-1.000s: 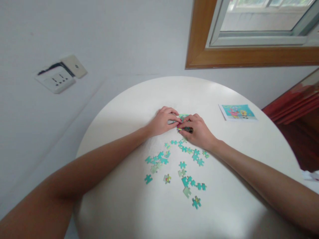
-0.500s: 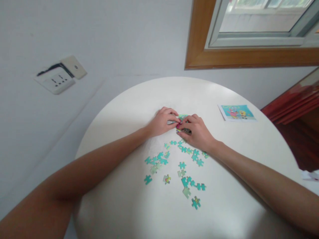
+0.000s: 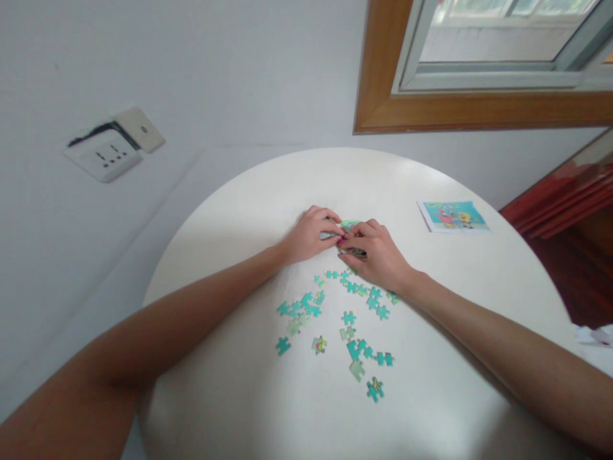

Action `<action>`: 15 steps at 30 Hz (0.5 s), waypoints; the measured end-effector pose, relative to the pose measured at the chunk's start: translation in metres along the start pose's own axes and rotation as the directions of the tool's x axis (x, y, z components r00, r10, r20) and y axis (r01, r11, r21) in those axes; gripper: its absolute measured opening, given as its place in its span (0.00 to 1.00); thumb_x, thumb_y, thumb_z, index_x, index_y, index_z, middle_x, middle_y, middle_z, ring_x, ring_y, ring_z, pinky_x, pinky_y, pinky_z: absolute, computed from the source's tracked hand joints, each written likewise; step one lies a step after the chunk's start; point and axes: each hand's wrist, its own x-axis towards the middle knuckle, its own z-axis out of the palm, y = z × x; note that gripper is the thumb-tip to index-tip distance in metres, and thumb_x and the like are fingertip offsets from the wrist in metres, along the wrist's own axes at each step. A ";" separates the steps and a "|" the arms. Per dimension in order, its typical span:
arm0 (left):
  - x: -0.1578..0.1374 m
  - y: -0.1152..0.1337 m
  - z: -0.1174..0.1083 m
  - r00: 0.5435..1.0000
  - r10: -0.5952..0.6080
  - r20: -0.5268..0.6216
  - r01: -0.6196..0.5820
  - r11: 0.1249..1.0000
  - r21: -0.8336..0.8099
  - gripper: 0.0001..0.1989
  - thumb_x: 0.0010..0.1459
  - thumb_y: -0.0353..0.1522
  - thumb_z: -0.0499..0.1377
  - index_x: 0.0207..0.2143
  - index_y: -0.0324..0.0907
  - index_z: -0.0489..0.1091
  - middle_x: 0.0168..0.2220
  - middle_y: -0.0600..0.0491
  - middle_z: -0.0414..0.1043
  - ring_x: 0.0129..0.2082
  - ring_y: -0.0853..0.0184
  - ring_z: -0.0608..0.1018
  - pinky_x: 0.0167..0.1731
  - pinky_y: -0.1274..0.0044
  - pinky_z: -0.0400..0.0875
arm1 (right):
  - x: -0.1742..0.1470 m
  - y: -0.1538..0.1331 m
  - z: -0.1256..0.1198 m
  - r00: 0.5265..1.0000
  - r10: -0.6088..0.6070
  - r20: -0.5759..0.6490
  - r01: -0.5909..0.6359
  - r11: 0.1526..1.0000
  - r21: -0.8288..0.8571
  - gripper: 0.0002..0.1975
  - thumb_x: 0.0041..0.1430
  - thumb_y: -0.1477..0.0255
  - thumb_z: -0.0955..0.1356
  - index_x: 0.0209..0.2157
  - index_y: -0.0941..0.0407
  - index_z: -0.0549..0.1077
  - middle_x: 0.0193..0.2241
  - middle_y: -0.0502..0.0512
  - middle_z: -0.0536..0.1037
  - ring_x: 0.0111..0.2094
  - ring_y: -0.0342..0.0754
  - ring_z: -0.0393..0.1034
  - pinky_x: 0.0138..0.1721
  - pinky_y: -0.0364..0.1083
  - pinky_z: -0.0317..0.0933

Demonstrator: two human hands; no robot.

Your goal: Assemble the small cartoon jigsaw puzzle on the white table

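My left hand and my right hand meet over a small joined patch of jigsaw puzzle on the white round table. Pink, green and dark colours show between the fingers; the rest of the patch is covered. Both hands have their fingertips pinched together at the patch, the right thumb at its near edge. Which single piece each hand grips is hidden. Nearer to me lie loose teal and pale green puzzle pieces, several of them touching. One loose piece bears yellow and red.
A picture card with cartoon figures lies at the table's right side. Behind the table is a white wall with a socket and a wood-framed window. Red cloth hangs beyond the right edge.
Both hands stay at the patch with almost the same finger pose. The whole view has shifted very slightly; the loose pieces keep their places on the table.
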 end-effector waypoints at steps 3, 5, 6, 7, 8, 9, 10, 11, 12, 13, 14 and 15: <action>0.000 0.001 0.000 1.000 -0.008 0.001 0.008 1.000 -0.001 0.06 0.60 0.33 0.64 0.39 0.50 0.80 0.47 0.53 0.75 0.50 0.61 0.71 0.55 0.65 0.63 | 0.001 0.000 0.000 1.000 -0.003 -0.022 0.003 1.000 0.013 0.11 0.61 0.75 0.67 0.39 0.52 0.81 0.41 0.57 0.75 0.46 0.55 0.63 0.45 0.53 0.55; 0.000 0.002 -0.001 1.000 -0.009 0.006 0.009 1.000 -0.006 0.06 0.60 0.33 0.64 0.39 0.49 0.80 0.47 0.53 0.74 0.50 0.61 0.71 0.55 0.65 0.63 | 0.001 0.002 0.001 1.000 -0.017 -0.006 0.017 1.000 0.014 0.13 0.60 0.77 0.65 0.39 0.52 0.82 0.41 0.57 0.75 0.46 0.54 0.63 0.45 0.52 0.55; 0.001 0.002 0.000 1.000 -0.008 0.009 0.008 1.000 -0.008 0.06 0.60 0.33 0.63 0.40 0.49 0.80 0.47 0.53 0.74 0.50 0.61 0.71 0.55 0.66 0.63 | 0.001 0.003 0.001 1.000 -0.023 0.008 0.023 1.000 0.012 0.14 0.60 0.78 0.65 0.39 0.52 0.82 0.41 0.57 0.75 0.46 0.54 0.63 0.45 0.52 0.55; 0.001 0.002 0.000 1.000 -0.009 0.011 0.009 1.000 -0.011 0.06 0.60 0.33 0.63 0.40 0.49 0.80 0.47 0.53 0.74 0.50 0.61 0.71 0.55 0.66 0.63 | 0.001 0.004 0.001 0.999 -0.024 0.021 0.024 1.000 0.010 0.15 0.60 0.78 0.65 0.39 0.51 0.82 0.41 0.57 0.75 0.46 0.54 0.62 0.45 0.52 0.55; 0.000 0.002 0.000 1.000 -0.009 0.011 0.010 1.000 -0.012 0.07 0.60 0.33 0.63 0.40 0.49 0.80 0.48 0.53 0.74 0.50 0.61 0.71 0.55 0.65 0.63 | 0.002 0.004 0.000 0.999 -0.023 0.028 0.023 1.000 0.009 0.15 0.60 0.78 0.65 0.39 0.51 0.82 0.41 0.57 0.75 0.46 0.54 0.62 0.45 0.52 0.55; 0.000 0.001 0.000 1.000 -0.011 0.011 0.011 1.000 -0.014 0.07 0.60 0.33 0.63 0.40 0.49 0.80 0.48 0.53 0.74 0.50 0.61 0.71 0.55 0.65 0.63 | 0.001 0.002 -0.001 0.999 -0.021 0.027 0.021 1.000 0.012 0.14 0.59 0.78 0.65 0.39 0.52 0.82 0.42 0.57 0.75 0.46 0.54 0.62 0.46 0.53 0.55; 0.000 0.001 0.000 1.000 -0.015 0.012 0.015 1.000 -0.014 0.07 0.60 0.33 0.63 0.40 0.49 0.80 0.48 0.53 0.74 0.51 0.61 0.71 0.55 0.65 0.63 | 0.001 -0.001 -0.003 0.999 -0.024 0.026 0.024 1.000 0.021 0.14 0.59 0.78 0.65 0.40 0.52 0.81 0.42 0.57 0.75 0.46 0.54 0.63 0.46 0.53 0.56; 0.000 0.000 0.000 1.000 -0.018 0.012 0.018 1.000 -0.014 0.07 0.60 0.33 0.63 0.39 0.49 0.80 0.48 0.53 0.74 0.51 0.60 0.71 0.55 0.65 0.63 | 0.000 -0.007 -0.006 0.999 -0.037 0.027 0.036 0.999 0.039 0.14 0.60 0.78 0.65 0.40 0.53 0.81 0.42 0.57 0.75 0.47 0.54 0.63 0.47 0.53 0.56; 0.000 0.000 0.000 1.000 -0.019 0.013 0.019 1.000 -0.014 0.07 0.60 0.33 0.63 0.40 0.49 0.80 0.48 0.53 0.74 0.51 0.60 0.71 0.55 0.65 0.63 | -0.002 -0.014 -0.010 0.997 -0.062 0.033 0.060 0.996 0.069 0.13 0.60 0.78 0.65 0.41 0.53 0.80 0.42 0.57 0.75 0.47 0.54 0.63 0.48 0.53 0.56; 0.000 0.000 0.000 1.000 -0.016 0.016 0.017 1.000 -0.016 0.07 0.60 0.33 0.63 0.40 0.49 0.80 0.48 0.53 0.74 0.51 0.60 0.71 0.55 0.65 0.63 | -0.004 -0.023 -0.013 0.993 -0.102 0.057 0.095 0.990 0.108 0.13 0.61 0.77 0.65 0.42 0.54 0.79 0.42 0.57 0.75 0.46 0.53 0.64 0.49 0.53 0.57; 0.000 0.000 0.000 1.000 -0.012 0.019 0.013 1.000 -0.020 0.07 0.60 0.34 0.63 0.40 0.49 0.80 0.48 0.52 0.74 0.51 0.60 0.71 0.55 0.65 0.63 | -0.007 -0.034 -0.017 0.983 -0.160 0.093 0.144 0.977 0.157 0.12 0.62 0.77 0.65 0.41 0.54 0.79 0.42 0.56 0.75 0.46 0.53 0.64 0.50 0.52 0.57; 0.000 0.000 0.000 1.000 -0.009 0.019 0.010 1.000 -0.025 0.07 0.60 0.34 0.63 0.41 0.49 0.80 0.48 0.52 0.74 0.51 0.61 0.71 0.55 0.65 0.63 | -0.010 -0.044 -0.020 0.963 -0.227 0.144 0.195 0.958 0.209 0.10 0.63 0.75 0.65 0.41 0.54 0.78 0.41 0.56 0.76 0.46 0.52 0.65 0.50 0.52 0.57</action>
